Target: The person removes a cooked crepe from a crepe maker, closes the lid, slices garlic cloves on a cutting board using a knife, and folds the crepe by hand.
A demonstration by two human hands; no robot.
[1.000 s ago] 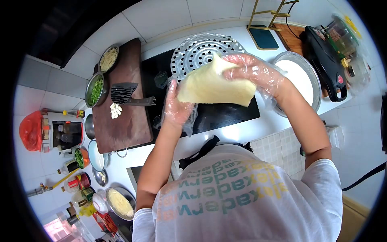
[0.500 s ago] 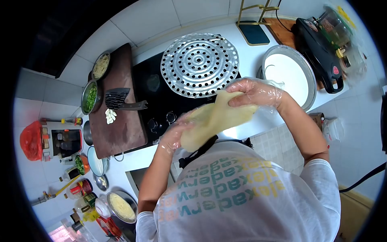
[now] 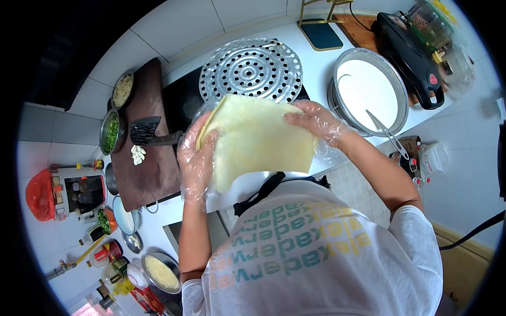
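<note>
A pale yellow, thin, floppy food sheet is held up in front of my shirt, spread out with a fold along its left side. My left hand, in a clear plastic glove, is closed on the sheet's left edge, thumb on the face toward me. On the right, my gloved right hand pinches the upper right corner. Just beyond the sheet lies a round metal steamer plate with holes, partly covered by it.
A pot of white liquid with a ladle stands right. At left, a cutting board bears a cleaver and peeled garlic. Bowls of chopped greens and pale shreds sit beyond. A black appliance stands far right.
The sheet has gone from bunched and slanting to opened out broad and raised. My left hand has moved up and left; my right hand has shifted slightly. The ladle has come into view.
</note>
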